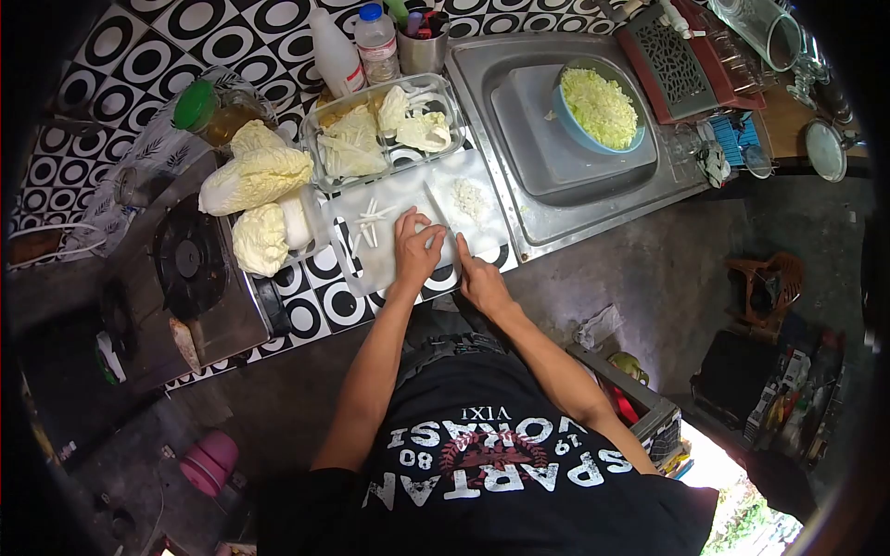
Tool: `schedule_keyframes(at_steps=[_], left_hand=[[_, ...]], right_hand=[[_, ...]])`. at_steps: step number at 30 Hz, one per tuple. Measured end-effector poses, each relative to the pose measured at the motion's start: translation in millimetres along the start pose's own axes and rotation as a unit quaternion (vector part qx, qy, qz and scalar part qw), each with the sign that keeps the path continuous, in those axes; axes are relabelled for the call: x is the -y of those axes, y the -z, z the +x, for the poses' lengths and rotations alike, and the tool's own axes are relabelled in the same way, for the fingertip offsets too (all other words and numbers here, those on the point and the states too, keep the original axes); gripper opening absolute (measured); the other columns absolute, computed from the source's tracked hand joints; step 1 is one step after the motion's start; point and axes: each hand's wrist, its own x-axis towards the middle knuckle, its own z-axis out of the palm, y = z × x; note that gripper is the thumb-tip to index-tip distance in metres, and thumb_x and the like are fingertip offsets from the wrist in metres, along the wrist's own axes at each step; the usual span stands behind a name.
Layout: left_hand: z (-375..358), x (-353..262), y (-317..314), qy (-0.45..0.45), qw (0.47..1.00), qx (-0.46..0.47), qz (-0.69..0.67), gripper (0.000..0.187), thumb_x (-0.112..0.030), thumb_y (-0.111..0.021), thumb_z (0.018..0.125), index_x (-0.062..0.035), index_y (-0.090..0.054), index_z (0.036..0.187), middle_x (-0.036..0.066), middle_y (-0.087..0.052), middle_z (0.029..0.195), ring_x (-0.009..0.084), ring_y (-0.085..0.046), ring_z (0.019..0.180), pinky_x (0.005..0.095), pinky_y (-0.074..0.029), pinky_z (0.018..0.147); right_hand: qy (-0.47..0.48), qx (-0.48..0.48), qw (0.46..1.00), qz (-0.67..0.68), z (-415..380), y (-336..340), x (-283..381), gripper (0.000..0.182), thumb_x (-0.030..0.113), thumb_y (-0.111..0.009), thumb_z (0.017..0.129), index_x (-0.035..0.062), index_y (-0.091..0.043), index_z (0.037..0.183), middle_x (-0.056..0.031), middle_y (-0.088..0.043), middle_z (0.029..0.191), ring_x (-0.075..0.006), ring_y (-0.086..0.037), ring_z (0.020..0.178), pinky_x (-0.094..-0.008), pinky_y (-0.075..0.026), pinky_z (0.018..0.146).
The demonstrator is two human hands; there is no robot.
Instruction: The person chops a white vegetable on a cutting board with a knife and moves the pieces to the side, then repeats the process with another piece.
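Observation:
My right hand (482, 284) is closed round the handle of a knife (439, 206), its blade pointing away across the white cutting board (394, 196). My left hand (417, 245) rests on the board just left of the blade, fingers curled and pinched together; what they hold is hidden. Thin white cabbage strips (369, 222) lie loose to the left of that hand. A small pile of finely chopped cabbage (467, 198) sits right of the blade. Behind the board, a clear plastic container (454, 120) holds cabbage leaves (352, 142).
Napa cabbage (255, 181) is heaped at the left, beside a gas stove (190, 250). In the steel sink (477, 69), a blue bowl (593, 141) of chopped cabbage stands on an upturned tub. Bottles (377, 46) line the back. A dish rack (667, 60) stands at the right.

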Motion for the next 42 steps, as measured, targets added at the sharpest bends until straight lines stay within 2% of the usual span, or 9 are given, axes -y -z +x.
schedule_keyframes(at_steps=[6, 12, 18, 25, 27, 31, 33, 42], left_hand=[[-1, -1, 2, -0.012, 1.000, -0.005, -0.002, 0.009, -0.009, -0.070, 0.070, -0.0109, -0.072, 0.078, 0.009, -0.055, 0.091, 0.0352, -0.047, 0.112, 0.0432, -0.039, 0.095], [1, -1, -2, 0.006, 1.000, -0.022, -0.005, 0.008, -0.008, -0.070, 0.070, -0.0111, -0.071, 0.077, 0.008, -0.055, 0.089, 0.0341, -0.048, 0.111, 0.0432, -0.039, 0.094], [0, -2, -1, 0.015, 1.000, -0.008, -0.005, 0.010, -0.008, -0.070, 0.069, -0.0119, -0.071, 0.078, 0.007, -0.055, 0.090, 0.0338, -0.047, 0.113, 0.0427, -0.038, 0.095], [-1, -1, 0, -0.004, 1.000, -0.003, 0.007, 0.010, -0.009, -0.070, 0.069, -0.0113, -0.071, 0.079, 0.008, -0.055, 0.092, 0.0344, -0.046, 0.113, 0.0430, -0.038, 0.095], [-1, -1, 0, -0.006, 1.000, -0.010, -0.002, 0.009, -0.009, -0.070, 0.069, -0.0101, -0.070, 0.078, 0.008, -0.055, 0.092, 0.0346, -0.047, 0.113, 0.0432, -0.039, 0.095], [0, -2, -2, 0.015, 1.000, -0.021, -0.012, 0.008, -0.009, -0.070, 0.069, -0.0092, -0.069, 0.077, 0.008, -0.055, 0.091, 0.0349, -0.048, 0.112, 0.0436, -0.039, 0.094], [0, -3, -3, 0.017, 1.000, -0.025, -0.005, 0.007, -0.008, -0.070, 0.069, -0.0095, -0.068, 0.075, 0.008, -0.055, 0.091, 0.0348, -0.048, 0.112, 0.0437, -0.039, 0.094], [0, 0, -1, -0.005, 1.000, -0.005, 0.010, 0.010, -0.006, -0.070, 0.070, -0.0091, -0.070, 0.079, 0.007, -0.056, 0.091, 0.0344, -0.046, 0.112, 0.0429, -0.039, 0.094]], right_hand=[[0.005, 0.015, 1.000, 0.021, 33, 11, 4, 0.071, 0.000, -0.052, 0.076, 0.0064, -0.027, 0.143, -0.0260, -0.060, 0.074, -0.0437, -0.061, 0.071, -0.0511, -0.048, 0.069], [-0.008, 0.031, 0.996, 0.079, 13, 25, 14, 0.070, -0.001, -0.052, 0.076, 0.0032, -0.028, 0.141, -0.0264, -0.061, 0.074, -0.0430, -0.061, 0.071, -0.0507, -0.048, 0.069], [0.003, 0.004, 0.999, 0.046, -5, 10, 0, 0.070, 0.000, -0.053, 0.076, 0.0068, -0.029, 0.142, -0.0262, -0.061, 0.075, -0.0428, -0.061, 0.072, -0.0501, -0.048, 0.068], [0.000, 0.017, 1.000, 0.005, 30, 9, 3, 0.071, 0.000, -0.052, 0.077, 0.0096, -0.028, 0.143, -0.0259, -0.061, 0.076, -0.0433, -0.061, 0.072, -0.0501, -0.048, 0.070], [0.013, 0.014, 0.999, 0.035, 35, 11, 4, 0.071, -0.005, -0.050, 0.076, 0.0051, -0.027, 0.142, -0.0248, -0.060, 0.072, -0.0414, -0.060, 0.068, -0.0471, -0.047, 0.064], [0.016, 0.005, 0.998, 0.062, 18, 20, 8, 0.070, -0.006, -0.050, 0.076, 0.0042, -0.028, 0.141, -0.0253, -0.059, 0.071, -0.0417, -0.060, 0.067, -0.0463, -0.047, 0.064], [0.005, 0.007, 0.995, 0.100, 5, 25, 10, 0.068, -0.002, -0.051, 0.076, 0.0038, -0.030, 0.140, -0.0262, -0.060, 0.073, -0.0447, -0.060, 0.072, -0.0503, -0.047, 0.070], [0.021, 0.000, 0.999, 0.034, 15, 4, -6, 0.074, -0.001, -0.052, 0.076, 0.0096, -0.024, 0.144, -0.0248, -0.060, 0.073, -0.0421, -0.061, 0.071, -0.0496, -0.048, 0.068]])
